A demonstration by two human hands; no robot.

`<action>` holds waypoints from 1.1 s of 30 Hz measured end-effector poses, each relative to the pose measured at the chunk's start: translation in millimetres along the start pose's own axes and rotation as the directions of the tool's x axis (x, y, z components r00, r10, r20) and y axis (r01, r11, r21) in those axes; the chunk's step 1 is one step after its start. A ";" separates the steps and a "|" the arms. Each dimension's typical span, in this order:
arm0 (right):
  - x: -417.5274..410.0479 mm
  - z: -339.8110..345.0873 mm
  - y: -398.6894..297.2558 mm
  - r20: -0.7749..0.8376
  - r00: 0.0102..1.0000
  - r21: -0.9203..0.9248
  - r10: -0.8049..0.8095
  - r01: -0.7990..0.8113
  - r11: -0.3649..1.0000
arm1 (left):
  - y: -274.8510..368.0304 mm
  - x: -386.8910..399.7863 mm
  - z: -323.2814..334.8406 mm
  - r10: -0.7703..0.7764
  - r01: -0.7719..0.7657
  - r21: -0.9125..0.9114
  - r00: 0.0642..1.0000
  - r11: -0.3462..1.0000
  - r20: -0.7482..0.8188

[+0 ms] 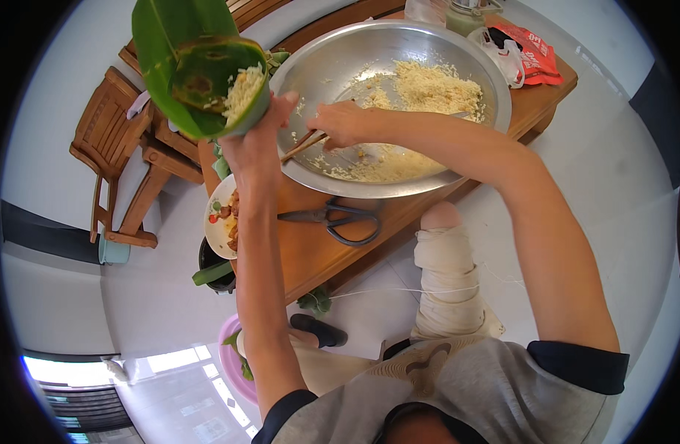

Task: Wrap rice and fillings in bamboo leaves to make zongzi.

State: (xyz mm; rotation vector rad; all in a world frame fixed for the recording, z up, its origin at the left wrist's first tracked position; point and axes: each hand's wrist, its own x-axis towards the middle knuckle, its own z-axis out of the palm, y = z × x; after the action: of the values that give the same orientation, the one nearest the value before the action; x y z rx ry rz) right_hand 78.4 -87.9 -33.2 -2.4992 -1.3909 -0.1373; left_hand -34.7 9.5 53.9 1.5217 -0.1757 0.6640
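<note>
My left hand [257, 125] holds up a broad green leaf [187, 28] folded into a cone, beyond the left rim of the steel basin [502, 102]. Some pale rice [245, 91] lies inside the cone, along its right wall. Over the basin's left part, my right hand [345, 123] grips a pair of wooden chopsticks [305, 146]. One end of them points toward the near left rim; my hand hides the rest. A mound of rice [437, 89] fills the basin's far right side, and loose grains cover the near part of its floor.
Black-handled scissors [340, 219] lie on the wooden table [301, 261] near the basin. My left forearm partly covers a plate [213, 236] of meat pieces. A red package [534, 55] and a lidded jar [465, 16] stand beyond. Below are a pink basin [229, 361] and a wooden chair [109, 122].
</note>
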 end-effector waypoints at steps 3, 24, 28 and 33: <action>11.7 -8.2 18.8 0.079 0.994 0.003 0.081 -0.081 0.997 | 1.9 -14.6 -8.8 -0.026 0.026 0.043 1.000 0.999 -0.010; -92.2 -186.6 -36.3 -0.629 0.742 0.636 0.232 0.319 0.703 | -53.0 -30.4 20.8 -0.159 0.139 0.120 0.970 0.983 0.181; -73.3 -163.5 -39.9 -0.516 0.846 0.546 0.135 0.202 0.813 | -47.8 -31.7 24.9 -0.119 0.104 0.083 0.970 0.991 0.211; -57.9 -153.8 -48.5 -0.306 0.952 0.381 0.004 0.119 0.917 | -49.4 -33.0 21.0 -0.150 0.139 0.070 0.968 0.988 0.202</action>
State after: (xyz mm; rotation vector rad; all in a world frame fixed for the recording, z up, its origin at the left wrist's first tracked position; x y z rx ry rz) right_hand 14.5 -155.0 110.9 -2.0076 -1.2241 -0.2154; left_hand -30.6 -15.8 -3.7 1.6394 -0.2028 0.3969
